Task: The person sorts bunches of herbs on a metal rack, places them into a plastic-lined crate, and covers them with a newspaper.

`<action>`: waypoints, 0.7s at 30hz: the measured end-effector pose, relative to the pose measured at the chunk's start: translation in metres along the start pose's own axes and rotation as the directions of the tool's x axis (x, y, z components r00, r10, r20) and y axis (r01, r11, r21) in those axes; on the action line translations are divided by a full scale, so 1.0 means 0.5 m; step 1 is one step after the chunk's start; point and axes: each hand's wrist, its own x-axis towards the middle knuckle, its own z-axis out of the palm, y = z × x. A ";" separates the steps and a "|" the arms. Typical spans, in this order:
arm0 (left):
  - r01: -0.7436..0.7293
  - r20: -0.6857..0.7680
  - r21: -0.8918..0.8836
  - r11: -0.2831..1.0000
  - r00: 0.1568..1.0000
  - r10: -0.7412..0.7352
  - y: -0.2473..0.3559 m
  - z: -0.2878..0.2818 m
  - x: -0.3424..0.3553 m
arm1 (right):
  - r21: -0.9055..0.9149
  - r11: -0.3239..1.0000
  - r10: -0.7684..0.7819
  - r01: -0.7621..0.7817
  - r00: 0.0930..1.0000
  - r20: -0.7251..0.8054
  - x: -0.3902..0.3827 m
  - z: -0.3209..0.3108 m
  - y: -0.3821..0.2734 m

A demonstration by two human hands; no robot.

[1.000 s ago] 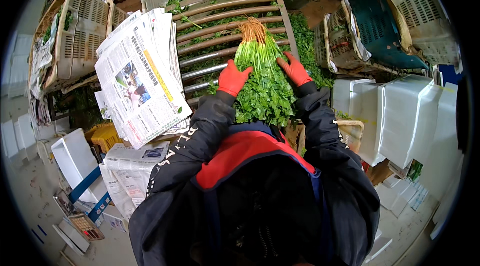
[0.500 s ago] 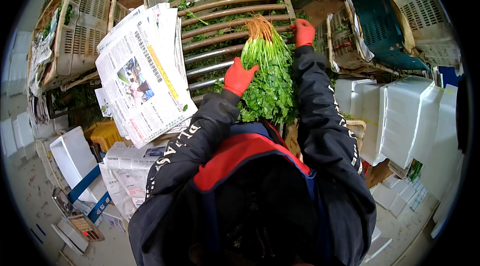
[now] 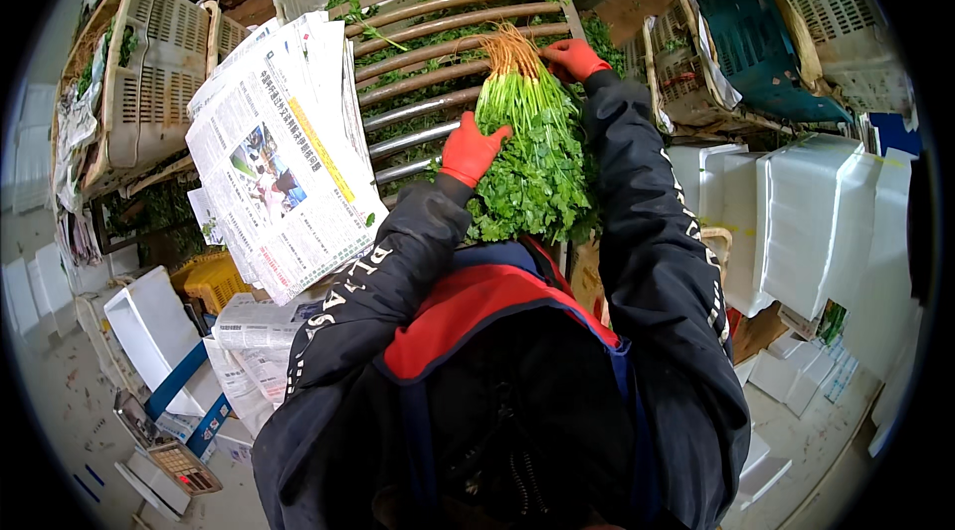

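Observation:
A thick bunch of leafy greens (image 3: pixel 542 157) lies on the slatted rack in front of me, its brown roots (image 3: pixel 514 54) pointing away and its leaves toward my apron. Red gloves cover both hands. My left hand (image 3: pixel 476 149) is closed on the left side of the bunch, with the thumb over the stems; its other fingers are partly hidden. At the root end on the right, my right hand (image 3: pixel 577 59) has its fingertips pinched together against the edge of the roots. What is between those fingertips is too small to make out.
A stack of newspapers (image 3: pixel 284 157) covers the left part of the slatted rack (image 3: pixel 423 62), with loose greens beneath the bars. Plastic crates (image 3: pixel 159 62) stand left and behind; a dark green crate (image 3: pixel 761 37) is far right. White foam boxes (image 3: pixel 811 221) are stacked to the right.
My right hand has moved left from the rack's edge to the roots, and its fingers have come together. My left hand stays on the bunch. The view has shifted slightly.

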 end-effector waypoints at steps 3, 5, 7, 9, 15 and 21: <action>-0.005 0.022 0.001 1.000 1.000 0.005 0.005 0.006 0.000 | -0.450 0.825 -0.417 0.342 0.905 -0.077 0.025 0.010 0.044; 0.019 0.024 0.025 0.999 1.000 -0.020 0.000 0.005 0.001 | -0.535 0.795 -0.387 0.284 0.918 -0.087 0.028 0.029 0.027; 0.017 0.021 0.002 1.000 1.000 -0.017 -0.001 0.004 0.001 | -0.559 0.783 -0.363 0.273 0.930 -0.054 0.026 0.028 0.007; 0.013 0.023 -0.003 1.000 1.000 -0.013 0.001 0.002 0.003 | -0.572 0.779 -0.386 0.258 0.916 -0.112 0.012 0.038 0.003; 0.014 0.029 -0.025 1.000 0.999 -0.014 -0.006 -0.005 0.006 | -0.608 0.784 -0.428 0.127 0.820 -0.380 -0.057 0.049 -0.017; 0.031 0.041 0.003 1.000 0.999 -0.031 0.008 0.006 0.004 | -0.639 0.769 -0.332 0.007 0.859 -0.391 -0.084 0.072 0.043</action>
